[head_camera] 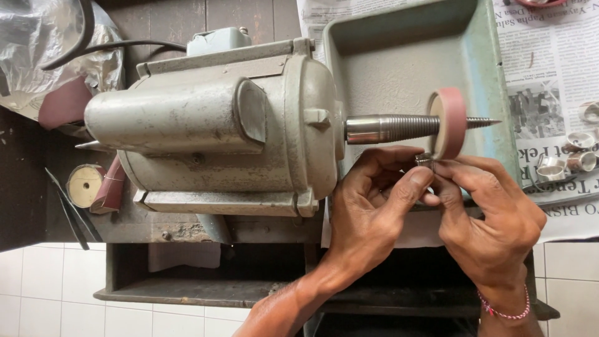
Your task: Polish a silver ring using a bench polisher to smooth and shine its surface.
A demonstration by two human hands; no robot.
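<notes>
A grey electric motor (206, 125) lies across the bench, its tapered threaded spindle (390, 128) carrying a pink polishing wheel (450, 122). My left hand (371, 206) and my right hand (490, 215) meet just under the wheel, both pinching a small silver metal ring (424, 160) that touches the wheel's lower edge. My right wrist wears a pink beaded bracelet (505, 310).
A green metal tray (405, 56) sits behind the wheel. Several silver rings (571, 156) lie on newspaper (549, 75) at right. At left are crumpled plastic (43, 43), a black cable (112, 47) and a small spare wheel (84, 185). White tiled floor (50, 287) shows below.
</notes>
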